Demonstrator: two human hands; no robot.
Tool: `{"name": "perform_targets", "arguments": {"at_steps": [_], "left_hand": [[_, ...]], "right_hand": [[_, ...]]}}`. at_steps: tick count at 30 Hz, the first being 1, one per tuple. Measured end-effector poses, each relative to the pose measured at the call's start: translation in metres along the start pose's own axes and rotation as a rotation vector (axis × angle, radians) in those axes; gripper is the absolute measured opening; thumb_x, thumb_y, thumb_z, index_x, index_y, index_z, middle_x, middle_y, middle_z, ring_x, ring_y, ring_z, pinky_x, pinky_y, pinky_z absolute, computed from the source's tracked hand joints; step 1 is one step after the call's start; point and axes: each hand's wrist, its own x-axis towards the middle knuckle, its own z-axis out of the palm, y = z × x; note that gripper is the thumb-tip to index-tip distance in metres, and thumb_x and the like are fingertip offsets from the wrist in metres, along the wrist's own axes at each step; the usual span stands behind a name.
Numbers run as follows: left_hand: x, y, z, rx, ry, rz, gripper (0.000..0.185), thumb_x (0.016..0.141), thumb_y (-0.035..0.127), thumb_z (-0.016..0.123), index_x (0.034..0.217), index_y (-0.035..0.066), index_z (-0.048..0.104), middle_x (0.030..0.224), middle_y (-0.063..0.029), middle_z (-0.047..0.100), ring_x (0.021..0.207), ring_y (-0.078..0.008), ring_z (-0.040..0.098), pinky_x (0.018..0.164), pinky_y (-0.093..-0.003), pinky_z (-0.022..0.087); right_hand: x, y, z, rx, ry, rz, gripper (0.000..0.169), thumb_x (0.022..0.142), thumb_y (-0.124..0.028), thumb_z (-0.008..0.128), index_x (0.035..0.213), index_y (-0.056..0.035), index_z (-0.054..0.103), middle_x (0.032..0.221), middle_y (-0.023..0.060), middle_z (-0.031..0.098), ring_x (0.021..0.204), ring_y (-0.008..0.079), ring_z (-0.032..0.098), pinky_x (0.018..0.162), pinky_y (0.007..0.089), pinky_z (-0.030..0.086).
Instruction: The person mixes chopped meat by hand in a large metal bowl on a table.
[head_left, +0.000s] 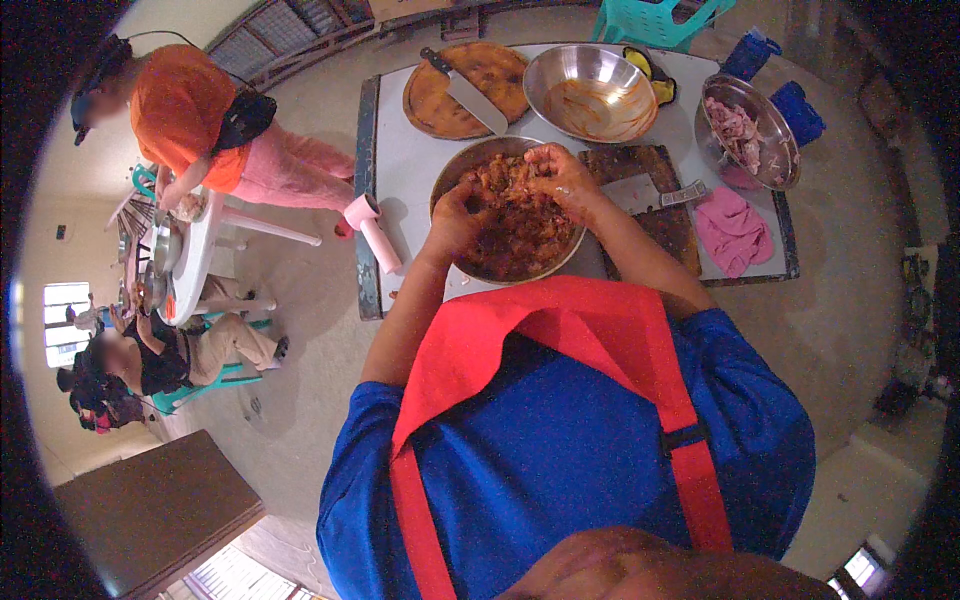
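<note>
A round metal bowl (579, 241) stands at the table's near side, holding a dark reddish-brown mix of sauce-coated pieces, likely meat (517, 240). My left hand (456, 221) reaches in at the bowl's left side; its fingertips are sunk in or hidden by the mix. On the far right of the bowl, my right hand (564, 184) has its fingers curled around some coated pieces, and sauce smears its skin. Just right of the bowl lie dark wooden boards (660, 232) with a broad blade (634, 196) across them, its handle (682, 195) pointing right.
Behind the bowl are a round wooden board (427, 97) with a knife (476, 101) and a sauce-smeared steel basin (592, 97). Rightward sit a bowl of raw meat (735, 139) and a pink cloth (733, 232). A pink handheld device (375, 232) stands left. Other people work at a white table (196, 262).
</note>
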Motion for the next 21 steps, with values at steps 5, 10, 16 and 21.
{"name": "perform_targets", "arguments": {"at_steps": [5,10,16,21], "left_hand": [[-0.001,-0.018,0.008,0.301,0.037,0.291,0.017,0.066,0.007,0.061,0.083,0.009,0.064,0.095,-0.0136,0.059,0.09,-0.0293,0.057,0.08,-0.0358,0.045],[-0.016,0.007,0.001,0.272,-0.132,0.148,0.021,0.065,0.008,0.059,0.085,0.01,0.065,0.103,-0.0164,0.055,0.093,-0.0317,0.055,0.082,-0.0386,0.044],[-0.011,-0.011,0.002,0.382,0.011,0.045,0.027,0.066,0.009,0.057,0.093,0.01,0.064,0.107,-0.018,0.054,0.096,-0.033,0.053,0.085,-0.0388,0.043],[-0.008,-0.049,0.016,0.146,-0.084,-0.192,0.028,0.068,0.011,0.058,0.096,0.007,0.061,0.102,-0.0187,0.056,0.094,-0.0344,0.053,0.084,-0.039,0.043]], "right_hand": [[-0.007,-0.003,0.002,-0.661,-0.002,-0.246,0.031,0.066,-0.011,0.066,0.092,-0.002,0.053,0.087,0.0133,0.056,0.074,0.0261,0.056,0.07,0.0355,0.047],[-0.018,-0.006,-0.002,-1.062,-0.029,-0.351,0.025,0.071,-0.021,0.061,0.089,-0.0032,0.058,0.081,0.0184,0.058,0.078,0.0341,0.057,0.073,0.0406,0.046],[-0.015,-0.031,0.0,-0.986,-0.189,-0.107,0.023,0.069,-0.009,0.058,0.092,-0.0045,0.06,0.086,0.0208,0.053,0.086,0.0358,0.053,0.077,0.0409,0.044],[-0.015,0.018,0.015,-0.695,-0.13,-0.019,0.02,0.071,-0.011,0.058,0.089,-0.0047,0.063,0.081,0.0177,0.057,0.081,0.0352,0.055,0.073,0.04,0.045]]}}
